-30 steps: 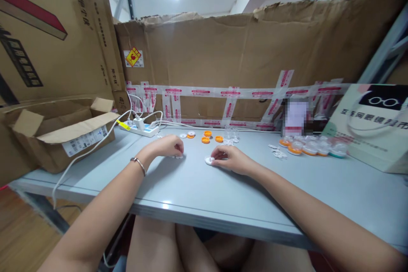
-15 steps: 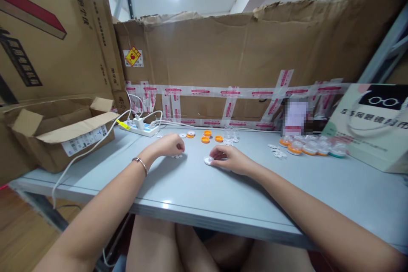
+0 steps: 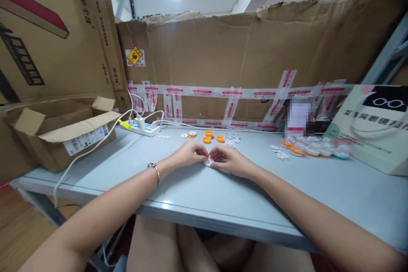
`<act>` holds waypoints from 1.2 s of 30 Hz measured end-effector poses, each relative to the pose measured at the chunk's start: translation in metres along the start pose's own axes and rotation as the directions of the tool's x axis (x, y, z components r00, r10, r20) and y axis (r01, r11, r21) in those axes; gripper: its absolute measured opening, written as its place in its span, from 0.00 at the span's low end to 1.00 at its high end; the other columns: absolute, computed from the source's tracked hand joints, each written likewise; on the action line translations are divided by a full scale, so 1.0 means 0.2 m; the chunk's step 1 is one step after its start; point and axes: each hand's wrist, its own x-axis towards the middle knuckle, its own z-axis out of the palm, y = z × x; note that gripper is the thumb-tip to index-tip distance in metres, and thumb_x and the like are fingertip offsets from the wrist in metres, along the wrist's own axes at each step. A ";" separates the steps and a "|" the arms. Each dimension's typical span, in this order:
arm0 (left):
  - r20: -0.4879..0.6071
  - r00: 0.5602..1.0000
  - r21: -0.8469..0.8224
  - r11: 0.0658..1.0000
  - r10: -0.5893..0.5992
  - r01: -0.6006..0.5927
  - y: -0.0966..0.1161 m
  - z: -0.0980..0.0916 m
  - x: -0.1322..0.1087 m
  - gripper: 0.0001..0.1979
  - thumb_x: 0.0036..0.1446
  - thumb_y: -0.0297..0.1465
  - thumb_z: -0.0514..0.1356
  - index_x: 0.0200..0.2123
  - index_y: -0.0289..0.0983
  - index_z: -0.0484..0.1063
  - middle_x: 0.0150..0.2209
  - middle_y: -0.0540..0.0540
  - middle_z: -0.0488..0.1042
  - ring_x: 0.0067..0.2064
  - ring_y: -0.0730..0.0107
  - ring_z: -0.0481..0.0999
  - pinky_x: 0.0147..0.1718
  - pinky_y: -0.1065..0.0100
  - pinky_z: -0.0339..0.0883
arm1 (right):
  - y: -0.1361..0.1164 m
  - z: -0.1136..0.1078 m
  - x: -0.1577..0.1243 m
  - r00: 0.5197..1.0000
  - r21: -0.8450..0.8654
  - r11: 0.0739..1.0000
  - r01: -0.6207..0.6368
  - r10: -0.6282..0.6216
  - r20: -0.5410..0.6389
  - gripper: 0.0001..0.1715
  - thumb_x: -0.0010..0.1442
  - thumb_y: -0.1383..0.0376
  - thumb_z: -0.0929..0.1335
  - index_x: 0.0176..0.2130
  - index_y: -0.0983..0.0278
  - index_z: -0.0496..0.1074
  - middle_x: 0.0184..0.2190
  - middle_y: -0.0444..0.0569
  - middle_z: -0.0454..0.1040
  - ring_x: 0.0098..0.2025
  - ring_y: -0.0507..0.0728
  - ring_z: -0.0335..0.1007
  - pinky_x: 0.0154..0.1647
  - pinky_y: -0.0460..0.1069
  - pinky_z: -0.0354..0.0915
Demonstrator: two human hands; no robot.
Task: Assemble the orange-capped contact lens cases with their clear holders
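Note:
A small white round plastic disc (image 3: pixel 208 162) lies at the middle of the table, between my two hands. My right hand (image 3: pixel 234 161) grips its right edge with thumb and fingers. From the other side my left hand (image 3: pixel 188 153) reaches in, its fingertips pinched together over the disc; whatever they hold is too small to make out. Behind my hands sit several orange rings (image 3: pixel 207 140), one with a white disc (image 3: pixel 193 134) by it. Clear plastic parts (image 3: pixel 232 134) stand just right of the rings.
Several white pieces (image 3: pixel 279 152) lie to the right, near clear domes on orange and teal bases (image 3: pixel 310 148). A paper bag (image 3: pixel 369 136) stands at far right. On the left are an open carton (image 3: pixel 35 144) and a power strip (image 3: pixel 149 129) with cables. Large cardboard (image 3: pixel 204 51) walls the back.
My left hand has moved right, from the small white pieces to the white disc at my right hand. My right hand stays on the disc.

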 end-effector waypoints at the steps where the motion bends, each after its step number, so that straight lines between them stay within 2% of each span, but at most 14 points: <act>1: -0.013 1.000 0.027 0.999 0.020 -0.019 0.00 -0.01 0.00 0.05 0.46 0.27 0.61 0.28 0.32 0.75 0.28 0.47 0.75 0.31 0.72 0.72 0.33 0.73 0.63 | 0.00 0.00 0.00 1.000 0.002 1.000 -0.003 0.003 0.000 0.13 0.47 0.62 0.69 0.34 0.65 0.66 0.30 0.47 0.71 0.33 0.52 0.68 0.38 0.50 0.66; 6: -0.033 0.986 0.174 0.972 0.165 -0.157 0.00 -0.05 -0.02 0.04 0.48 0.27 0.61 0.29 0.34 0.76 0.29 0.47 0.74 0.32 0.73 0.71 0.35 0.72 0.62 | 0.01 0.00 0.00 1.000 0.012 1.000 -0.010 0.010 -0.014 0.15 0.47 0.61 0.69 0.35 0.64 0.65 0.31 0.47 0.71 0.33 0.52 0.68 0.38 0.51 0.66; 9: 0.044 0.967 0.251 0.934 0.252 -0.255 0.01 -0.06 -0.04 0.06 0.50 0.29 0.60 0.32 0.37 0.76 0.32 0.47 0.74 0.33 0.73 0.71 0.35 0.72 0.62 | 0.03 0.00 0.00 1.000 0.015 1.000 -0.001 0.001 -0.017 0.16 0.47 0.60 0.69 0.35 0.64 0.65 0.31 0.47 0.71 0.33 0.52 0.68 0.38 0.51 0.66; 13: 0.148 0.953 0.363 0.882 0.263 -0.300 0.01 -0.06 -0.06 0.08 0.52 0.31 0.58 0.34 0.39 0.76 0.33 0.48 0.74 0.32 0.74 0.71 0.33 0.74 0.61 | 0.04 0.01 0.00 1.000 0.005 1.000 -0.011 0.011 -0.028 0.16 0.46 0.62 0.69 0.35 0.65 0.65 0.31 0.47 0.70 0.33 0.52 0.67 0.39 0.51 0.66; 19: 0.207 0.945 0.460 0.827 0.252 -0.321 0.02 -0.06 -0.07 0.09 0.53 0.33 0.57 0.34 0.41 0.76 0.34 0.48 0.74 0.32 0.74 0.71 0.32 0.74 0.60 | 0.04 0.01 0.00 1.000 -0.030 1.000 0.002 -0.003 -0.021 0.15 0.47 0.61 0.69 0.36 0.64 0.65 0.31 0.47 0.71 0.34 0.53 0.69 0.38 0.50 0.66; 27: 0.246 0.947 0.533 0.787 0.207 -0.310 0.05 -0.06 -0.08 0.09 0.53 0.32 0.56 0.35 0.43 0.75 0.35 0.49 0.74 0.38 0.69 0.72 0.37 0.71 0.59 | 0.02 0.01 0.00 1.000 -0.056 0.998 0.011 -0.012 -0.016 0.12 0.47 0.63 0.68 0.35 0.64 0.65 0.30 0.47 0.71 0.33 0.53 0.68 0.38 0.50 0.66; 30: 0.223 0.953 0.497 0.817 0.205 -0.293 0.05 -0.05 -0.07 0.09 0.53 0.32 0.56 0.35 0.42 0.75 0.35 0.48 0.74 0.36 0.70 0.72 0.37 0.72 0.60 | 0.03 0.02 0.00 1.000 -0.052 0.999 0.014 -0.015 -0.027 0.12 0.47 0.63 0.68 0.34 0.64 0.65 0.29 0.46 0.70 0.32 0.53 0.67 0.37 0.50 0.65; 32: 0.215 0.953 0.407 0.868 0.213 -0.285 0.06 -0.07 -0.06 0.09 0.54 0.30 0.56 0.36 0.39 0.75 0.35 0.47 0.75 0.34 0.72 0.72 0.35 0.74 0.61 | 0.03 0.02 0.00 0.999 -0.042 0.999 0.018 -0.019 -0.036 0.12 0.47 0.62 0.68 0.34 0.64 0.65 0.29 0.46 0.70 0.32 0.52 0.67 0.36 0.50 0.65; 34: 0.185 0.960 0.321 0.911 0.208 -0.259 0.06 -0.11 -0.06 0.10 0.54 0.28 0.55 0.36 0.36 0.75 0.35 0.47 0.76 0.34 0.73 0.72 0.35 0.75 0.62 | 0.03 0.02 0.00 0.999 -0.027 1.000 0.009 -0.010 -0.041 0.13 0.48 0.61 0.68 0.34 0.64 0.65 0.29 0.46 0.70 0.32 0.52 0.67 0.37 0.50 0.65; 36: 0.122 0.978 0.327 0.923 0.172 -0.203 0.05 -0.18 -0.06 0.10 0.54 0.27 0.54 0.35 0.35 0.75 0.35 0.46 0.76 0.35 0.73 0.72 0.36 0.75 0.62 | 0.02 0.01 0.00 0.999 -0.015 1.000 -0.013 0.013 -0.046 0.13 0.48 0.60 0.68 0.34 0.64 0.65 0.30 0.46 0.70 0.32 0.52 0.67 0.38 0.50 0.65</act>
